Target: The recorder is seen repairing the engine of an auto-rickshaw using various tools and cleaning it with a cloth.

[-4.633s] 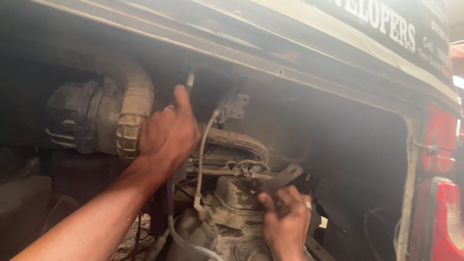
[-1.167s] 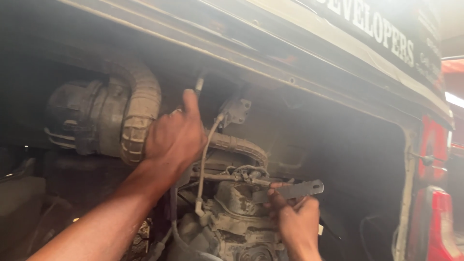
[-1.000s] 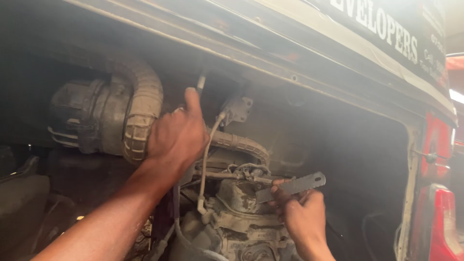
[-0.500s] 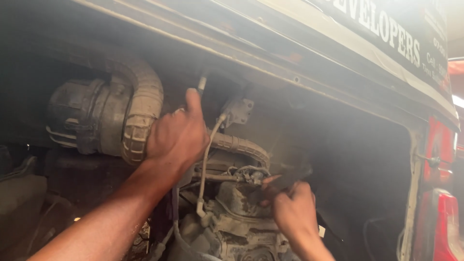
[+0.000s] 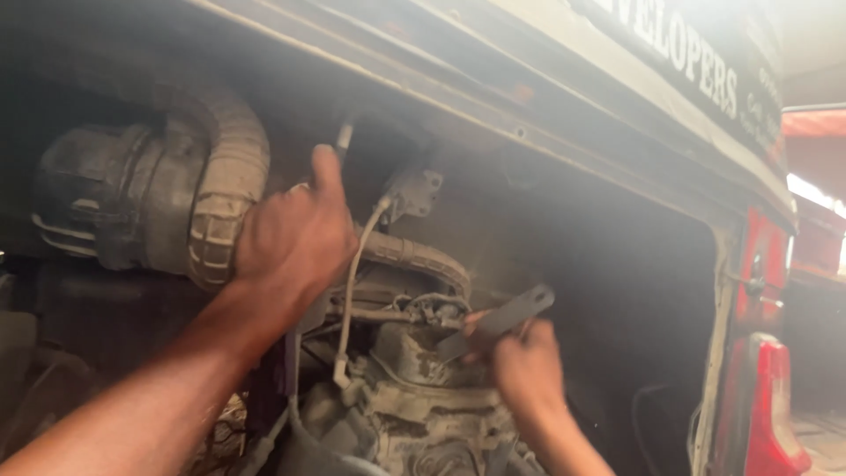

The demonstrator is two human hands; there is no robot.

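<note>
My left hand [image 5: 295,234] was raised inside the engine bay, grip closed on the cable [image 5: 352,282] and small fitting at its top, forefinger pointing up along the fitting [image 5: 343,137] toward the underside of the body panel [image 5: 493,97]. The ribbed hose [image 5: 225,189] lay just beside that hand, to its left. My right hand [image 5: 527,370] was lower, grip clamped on a flat spanner [image 5: 502,319], its far end tilted up to the right and its near end at the cluster of wires [image 5: 432,308] on top of the engine block [image 5: 423,405].

Against half a second earlier, the spanner had swung back up into plain view, about where it stood a second before; the left hand had not shifted. I judged this a repeated turning stroke on a fastener atop the block. The fastener itself was hidden behind the spanner and wires. The red tail lamp [image 5: 775,405] stood well apart at the right.
</note>
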